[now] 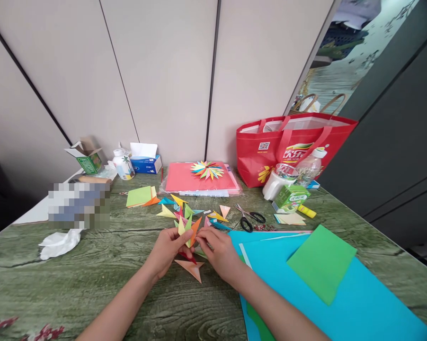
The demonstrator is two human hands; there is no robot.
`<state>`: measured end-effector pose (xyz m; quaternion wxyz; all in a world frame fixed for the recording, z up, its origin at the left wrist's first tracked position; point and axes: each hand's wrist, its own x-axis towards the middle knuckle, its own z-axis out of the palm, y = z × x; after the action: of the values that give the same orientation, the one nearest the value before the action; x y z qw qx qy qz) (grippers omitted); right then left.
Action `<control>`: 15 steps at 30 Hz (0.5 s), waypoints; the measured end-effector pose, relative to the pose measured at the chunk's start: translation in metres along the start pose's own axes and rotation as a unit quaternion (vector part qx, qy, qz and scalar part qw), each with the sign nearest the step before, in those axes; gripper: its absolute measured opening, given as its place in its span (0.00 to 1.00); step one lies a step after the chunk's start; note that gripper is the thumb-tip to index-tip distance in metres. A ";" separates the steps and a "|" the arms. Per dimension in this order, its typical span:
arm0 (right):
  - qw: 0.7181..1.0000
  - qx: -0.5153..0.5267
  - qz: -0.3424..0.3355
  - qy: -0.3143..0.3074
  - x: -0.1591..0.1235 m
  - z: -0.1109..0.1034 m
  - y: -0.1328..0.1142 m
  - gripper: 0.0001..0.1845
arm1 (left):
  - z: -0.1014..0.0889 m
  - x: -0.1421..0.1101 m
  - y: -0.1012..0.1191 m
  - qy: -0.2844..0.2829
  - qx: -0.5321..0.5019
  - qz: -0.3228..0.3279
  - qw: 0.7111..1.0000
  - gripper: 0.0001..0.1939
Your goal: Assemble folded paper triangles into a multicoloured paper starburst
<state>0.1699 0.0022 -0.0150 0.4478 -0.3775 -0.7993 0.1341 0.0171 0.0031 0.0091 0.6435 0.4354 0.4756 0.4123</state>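
My left hand [170, 251] is closed on a small cluster of folded paper pieces, with a pale yellow piece [183, 230] in front. An orange folded paper piece [195, 230] points up on the cluster's right side. The fingers of my right hand [217, 248] pinch at that orange piece's lower edge. Below the hands a peach folded piece [192, 269] lies on the table, and a red piece [188, 257] shows just under my left fingers. Several more folded pieces, among them a light yellow one [166, 211], lie scattered behind the hands.
Blue paper sheets [270, 274] with a green square [323, 265] cover the right side. Scissors [249, 219], a glue stick [306, 211], a green box [290, 199], a white mug [275, 184] and a red bag [251, 156] stand or lie beyond. A finished paper ring [207, 170] rests on red paper [178, 177].
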 end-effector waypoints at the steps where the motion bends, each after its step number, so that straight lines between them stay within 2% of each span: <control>1: 1.000 0.003 0.003 -0.001 0.000 0.000 0.000 0.08 | 0.000 0.000 0.000 -0.001 0.003 0.000 1.000 0.17; 15: 0.997 0.057 0.051 -0.007 0.001 0.001 -0.001 0.05 | -0.003 0.001 -0.002 -0.014 0.026 0.010 1.000 0.16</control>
<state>0.1684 0.0022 -0.0138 0.4552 -0.3909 -0.7734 0.2045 0.0145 0.0042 0.0060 0.6344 0.4622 0.4731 0.4001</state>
